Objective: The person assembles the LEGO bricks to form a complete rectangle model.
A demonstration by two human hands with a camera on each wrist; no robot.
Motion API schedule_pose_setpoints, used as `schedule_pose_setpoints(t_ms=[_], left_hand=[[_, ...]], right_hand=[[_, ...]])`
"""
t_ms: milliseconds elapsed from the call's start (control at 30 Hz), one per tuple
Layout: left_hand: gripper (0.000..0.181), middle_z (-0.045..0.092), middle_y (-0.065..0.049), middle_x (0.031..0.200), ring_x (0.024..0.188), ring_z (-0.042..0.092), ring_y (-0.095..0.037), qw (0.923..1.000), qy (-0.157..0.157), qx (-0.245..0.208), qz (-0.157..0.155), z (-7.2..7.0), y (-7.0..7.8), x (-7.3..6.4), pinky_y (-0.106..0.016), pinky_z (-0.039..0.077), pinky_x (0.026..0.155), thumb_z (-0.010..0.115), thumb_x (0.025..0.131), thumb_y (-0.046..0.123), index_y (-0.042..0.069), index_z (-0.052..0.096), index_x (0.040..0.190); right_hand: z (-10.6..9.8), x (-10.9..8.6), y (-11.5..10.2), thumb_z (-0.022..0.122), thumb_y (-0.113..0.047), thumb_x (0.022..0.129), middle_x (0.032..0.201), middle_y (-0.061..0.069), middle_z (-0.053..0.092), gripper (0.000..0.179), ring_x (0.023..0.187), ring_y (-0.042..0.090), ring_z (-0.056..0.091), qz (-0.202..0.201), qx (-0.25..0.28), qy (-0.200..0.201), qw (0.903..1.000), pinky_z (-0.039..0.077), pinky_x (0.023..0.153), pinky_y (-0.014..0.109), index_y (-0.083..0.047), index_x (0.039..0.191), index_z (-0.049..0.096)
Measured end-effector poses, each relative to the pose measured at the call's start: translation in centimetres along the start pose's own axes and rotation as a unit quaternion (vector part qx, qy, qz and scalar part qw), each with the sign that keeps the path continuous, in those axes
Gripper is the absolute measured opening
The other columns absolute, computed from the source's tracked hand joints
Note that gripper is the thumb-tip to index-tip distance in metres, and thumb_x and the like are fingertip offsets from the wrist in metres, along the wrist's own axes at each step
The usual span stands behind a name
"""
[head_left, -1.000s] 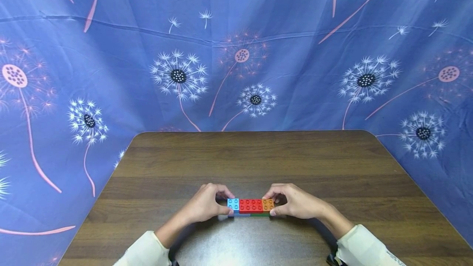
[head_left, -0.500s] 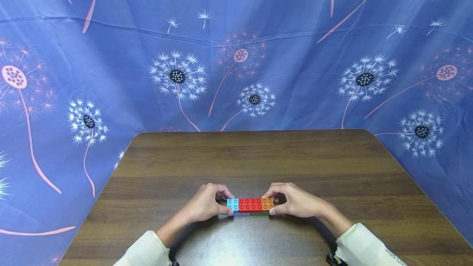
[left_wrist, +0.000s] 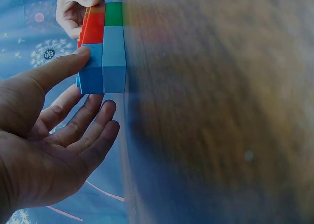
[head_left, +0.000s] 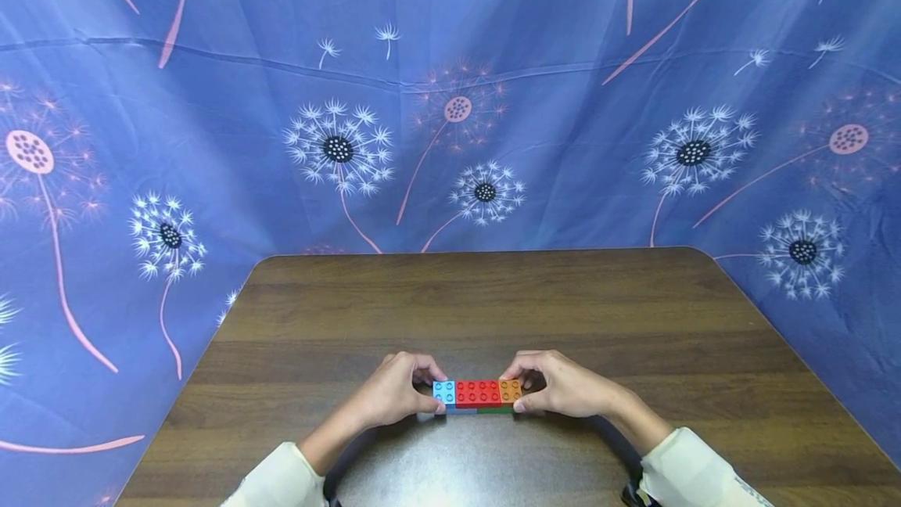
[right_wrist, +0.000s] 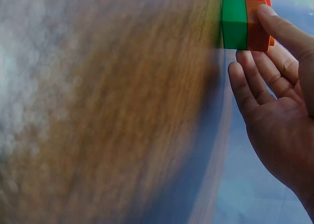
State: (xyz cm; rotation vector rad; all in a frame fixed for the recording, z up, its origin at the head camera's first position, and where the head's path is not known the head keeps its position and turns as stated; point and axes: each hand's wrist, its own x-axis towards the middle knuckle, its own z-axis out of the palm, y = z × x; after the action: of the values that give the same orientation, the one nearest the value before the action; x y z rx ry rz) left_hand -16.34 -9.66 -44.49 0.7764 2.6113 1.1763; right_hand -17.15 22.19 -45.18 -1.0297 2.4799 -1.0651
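A short two-layer row of toy bricks point(head_left: 477, 394) lies on the wooden table point(head_left: 493, 296) near its front edge. Its top layer runs light blue, red, orange; a blue and a green brick show underneath. My left hand point(head_left: 431, 393) pinches the light blue end between thumb and curled index finger. At the orange end my right hand point(head_left: 524, 391) pinches the same way. In the left wrist view the thumb point(left_wrist: 73, 62) lies on the blue brick point(left_wrist: 93, 71). The right wrist view shows the thumb point(right_wrist: 284, 27) against the orange brick point(right_wrist: 255, 27), above the green brick point(right_wrist: 234, 17).
A blue cloth with dandelion prints point(head_left: 450, 100) hangs behind and around the table. The table's rounded far corners and side edges are in view. Pale sleeves point(head_left: 281, 480) cover both forearms at the front edge.
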Motion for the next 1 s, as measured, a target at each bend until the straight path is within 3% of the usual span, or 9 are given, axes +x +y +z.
schedule_pose_setpoints(t_ms=[500,700,867,1000], left_hand=[[0.030,0.075,0.005,0.089,0.085,0.070,-0.015,1.0000,-0.005,-0.003,0.004,0.2,-0.7,0.3,-0.028,0.055,0.080,0.092,0.071,0.013,0.016,0.075,0.096],[0.029,0.076,0.001,0.090,0.084,0.071,-0.015,0.9993,0.005,-0.038,0.000,-0.4,-0.7,0.5,-0.026,0.058,0.077,0.090,0.075,0.012,0.013,0.075,0.100],[0.026,0.076,0.000,0.092,0.084,0.069,-0.010,0.9975,0.011,-0.067,-0.018,-1.1,-0.8,1.1,-0.022,0.057,0.076,0.088,0.080,0.015,0.013,0.075,0.103],[0.023,0.077,-0.002,0.093,0.083,0.069,-0.009,0.9957,0.008,-0.091,-0.015,-1.5,-1.0,1.8,-0.020,0.055,0.075,0.085,0.084,0.015,0.012,0.076,0.105]], right_hand=[[0.2,0.1,0.5,0.084,-0.024,0.087,0.107,-0.007,0.069,0.036,0.092,0.005,0.064,0.003,0.033,-0.001,0.9995,0.057,0.082,0.025,-0.021,0.120,0.070],[0.3,0.4,0.5,0.083,-0.016,0.086,0.108,-0.003,0.071,0.040,0.094,0.005,0.064,-0.007,0.050,0.033,0.9982,0.057,0.082,0.027,-0.015,0.123,0.069],[0.0,0.7,0.6,0.081,-0.013,0.088,0.113,-0.001,0.072,0.036,0.093,0.008,0.065,-0.023,0.050,0.069,0.9961,0.057,0.077,0.026,-0.018,0.121,0.070],[-0.5,0.9,0.9,0.079,-0.015,0.091,0.118,0.001,0.072,0.030,0.094,0.009,0.066,-0.036,0.049,0.085,0.9945,0.057,0.077,0.025,-0.019,0.120,0.071]])
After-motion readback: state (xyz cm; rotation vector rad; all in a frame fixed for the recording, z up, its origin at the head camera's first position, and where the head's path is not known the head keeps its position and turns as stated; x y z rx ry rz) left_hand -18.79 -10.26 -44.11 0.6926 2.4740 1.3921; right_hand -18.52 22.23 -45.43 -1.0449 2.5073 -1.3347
